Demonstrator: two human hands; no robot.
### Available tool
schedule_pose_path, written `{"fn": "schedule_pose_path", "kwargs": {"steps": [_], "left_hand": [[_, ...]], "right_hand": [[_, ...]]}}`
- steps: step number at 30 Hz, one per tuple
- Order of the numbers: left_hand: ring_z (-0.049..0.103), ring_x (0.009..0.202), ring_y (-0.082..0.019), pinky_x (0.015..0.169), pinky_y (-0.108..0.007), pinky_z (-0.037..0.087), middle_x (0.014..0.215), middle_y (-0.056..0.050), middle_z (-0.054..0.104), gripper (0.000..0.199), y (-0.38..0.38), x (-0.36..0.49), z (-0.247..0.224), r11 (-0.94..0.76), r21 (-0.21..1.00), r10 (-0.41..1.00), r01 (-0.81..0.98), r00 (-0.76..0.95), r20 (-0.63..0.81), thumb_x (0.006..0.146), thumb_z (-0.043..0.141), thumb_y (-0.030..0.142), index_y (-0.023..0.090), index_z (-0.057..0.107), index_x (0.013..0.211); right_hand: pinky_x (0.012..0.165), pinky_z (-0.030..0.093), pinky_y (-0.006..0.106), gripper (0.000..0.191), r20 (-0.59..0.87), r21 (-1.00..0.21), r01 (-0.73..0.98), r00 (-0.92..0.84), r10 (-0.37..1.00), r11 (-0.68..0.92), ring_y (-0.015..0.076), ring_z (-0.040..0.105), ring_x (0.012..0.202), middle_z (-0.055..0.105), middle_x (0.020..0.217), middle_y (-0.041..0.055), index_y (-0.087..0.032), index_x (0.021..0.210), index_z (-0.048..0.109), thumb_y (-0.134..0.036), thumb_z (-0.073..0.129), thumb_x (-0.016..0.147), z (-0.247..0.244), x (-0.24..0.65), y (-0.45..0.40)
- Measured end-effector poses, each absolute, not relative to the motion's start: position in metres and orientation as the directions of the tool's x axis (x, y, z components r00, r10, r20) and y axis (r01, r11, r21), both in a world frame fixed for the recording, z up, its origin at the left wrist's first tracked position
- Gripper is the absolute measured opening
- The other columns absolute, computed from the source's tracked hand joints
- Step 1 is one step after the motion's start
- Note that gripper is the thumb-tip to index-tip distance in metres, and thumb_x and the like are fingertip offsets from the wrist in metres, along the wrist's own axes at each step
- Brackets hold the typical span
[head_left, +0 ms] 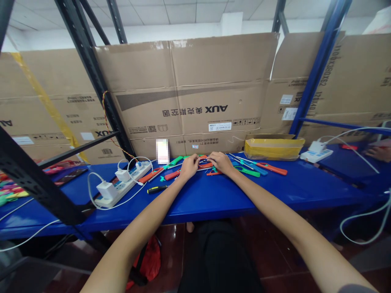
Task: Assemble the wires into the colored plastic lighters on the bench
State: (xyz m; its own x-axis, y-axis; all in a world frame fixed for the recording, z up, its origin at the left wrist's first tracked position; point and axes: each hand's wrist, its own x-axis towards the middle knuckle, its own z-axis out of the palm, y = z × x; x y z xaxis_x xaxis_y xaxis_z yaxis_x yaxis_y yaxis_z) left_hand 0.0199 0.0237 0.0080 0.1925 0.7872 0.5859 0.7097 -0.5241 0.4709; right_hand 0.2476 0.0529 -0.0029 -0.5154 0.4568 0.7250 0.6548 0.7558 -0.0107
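Observation:
My left hand (189, 167) and my right hand (221, 162) meet over a tangle of small red and blue parts (204, 164) on the blue metal bench (201, 199). Their fingers curl down, and they hide what lies under them. To the right lie long-handled tools with thin metal shafts, one orange-red (271, 168), one green (248, 172), one blue (255, 168). To the left are a red-handled tool (149, 175) and a green-handled one (174, 162). A black-and-yellow screwdriver (157, 189) lies nearer me.
A white power strip (124, 185) with white chargers and cables stands left of my hands. A yellow-taped carton (273, 148) sits behind the tools. Flattened cardboard (189, 97) and steel shelf uprights (317, 69) stand behind. Another person's hand (378, 154) shows far right.

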Motion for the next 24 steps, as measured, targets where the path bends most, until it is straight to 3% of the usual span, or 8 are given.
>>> {"fn": "schedule_pose_path", "kwargs": {"steps": [24], "left_hand": [[0.072, 0.079, -0.022, 0.076, -0.030, 0.050, 0.084, -0.004, 0.077, 0.016, 0.0227, 0.0202, 0.0086, -0.518, 0.472, 0.795, 0.714, 0.197, 0.574, 0.103, 0.057, 0.023, 0.023, 0.070, 0.094]], "right_hand": [[0.087, 0.050, 0.033, 0.019, 0.716, -0.059, 0.668, -0.489, 0.497, 0.742, 0.0211, 0.071, 0.096, 0.079, 0.107, 0.0077, -0.024, 0.109, 0.081, -0.025, 0.062, 0.108, -0.0009, 0.2465, 0.0502]]}}
